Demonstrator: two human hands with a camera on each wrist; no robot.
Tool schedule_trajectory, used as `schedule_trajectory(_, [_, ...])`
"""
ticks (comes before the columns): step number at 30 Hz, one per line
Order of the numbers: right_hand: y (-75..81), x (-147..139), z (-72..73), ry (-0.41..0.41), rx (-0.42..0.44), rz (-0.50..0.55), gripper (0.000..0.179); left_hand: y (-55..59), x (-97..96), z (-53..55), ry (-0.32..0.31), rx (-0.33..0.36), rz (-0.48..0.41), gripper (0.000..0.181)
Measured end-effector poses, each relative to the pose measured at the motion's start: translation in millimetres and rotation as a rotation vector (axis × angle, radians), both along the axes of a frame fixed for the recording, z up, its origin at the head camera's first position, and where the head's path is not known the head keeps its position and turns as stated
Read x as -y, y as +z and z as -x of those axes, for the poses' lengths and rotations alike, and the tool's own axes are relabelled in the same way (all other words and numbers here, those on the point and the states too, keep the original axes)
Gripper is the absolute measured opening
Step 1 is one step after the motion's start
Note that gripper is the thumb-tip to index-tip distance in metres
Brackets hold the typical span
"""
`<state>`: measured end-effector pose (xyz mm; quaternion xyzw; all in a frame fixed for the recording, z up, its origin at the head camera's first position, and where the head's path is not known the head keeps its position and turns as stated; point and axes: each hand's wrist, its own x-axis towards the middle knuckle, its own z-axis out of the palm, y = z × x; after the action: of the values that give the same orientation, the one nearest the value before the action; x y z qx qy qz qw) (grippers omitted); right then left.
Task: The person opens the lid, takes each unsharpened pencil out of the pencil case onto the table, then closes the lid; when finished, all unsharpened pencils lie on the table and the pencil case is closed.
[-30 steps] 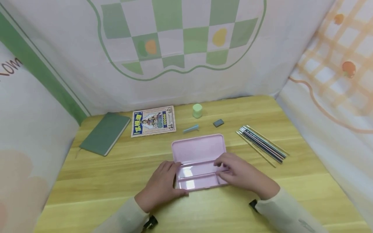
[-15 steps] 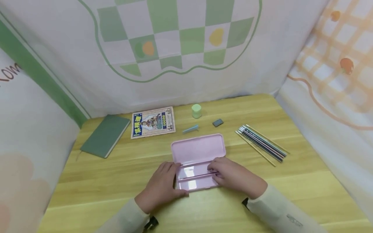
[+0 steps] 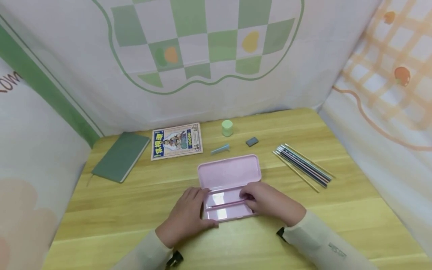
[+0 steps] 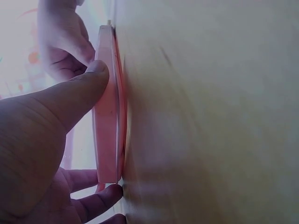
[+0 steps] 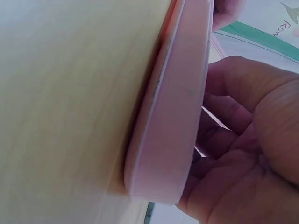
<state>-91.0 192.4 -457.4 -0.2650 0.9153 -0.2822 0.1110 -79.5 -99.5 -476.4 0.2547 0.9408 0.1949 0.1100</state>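
Observation:
A pink pencil case [image 3: 229,173] lies on the table with its lid folded back. My left hand [image 3: 189,210] holds its left end, thumb against the front wall and fingers round the side; the left wrist view shows the thumb [image 4: 96,74] pressed on the case wall. A thin reddish pencil [image 3: 226,204] with a pale end lies along the middle of the tray. Over the right part of the tray, my right hand [image 3: 270,200] has curled fingers and thumb at the pencil's right end, which they hide. In the right wrist view the case wall [image 5: 173,116] blocks the fingertips.
Several pencils [image 3: 302,165] lie to the right. Behind the case are a blue clip-like piece [image 3: 220,149], a grey eraser [image 3: 251,141] and a light green cylinder [image 3: 227,128]. A picture booklet [image 3: 177,141] and a green notebook [image 3: 121,157] lie back left.
My right hand has moved left and inward from the case's right end, its fingers drawing closer together at the pencil. The left hand keeps its hold, and the case stays in place.

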Motion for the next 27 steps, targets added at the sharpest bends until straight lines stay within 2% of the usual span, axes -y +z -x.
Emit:
schedule_trajectory(10, [-2.8,-3.9,4.1,0.021,0.028,0.025,0.011,-0.2,0.2,-0.1,-0.007,-0.017,0.004,0.107])
schedule_trajectory(15, [-2.5,-2.8,4.8,0.009,0.065,0.058,0.009,0.4,0.5,0.2,-0.013,-0.026,0.003,0.107])
schedule_trajectory(19, [-1.1,-3.6,5.4,-0.001,0.069,0.045,0.011,0.4,0.8,0.7,-0.014,-0.02,0.008,0.108])
schedule_trajectory(27, [-3.4,-14.4,8.7,0.068,0.061,0.07,0.015,-0.1,0.2,1.3,-0.017,-0.01,0.02,0.108])
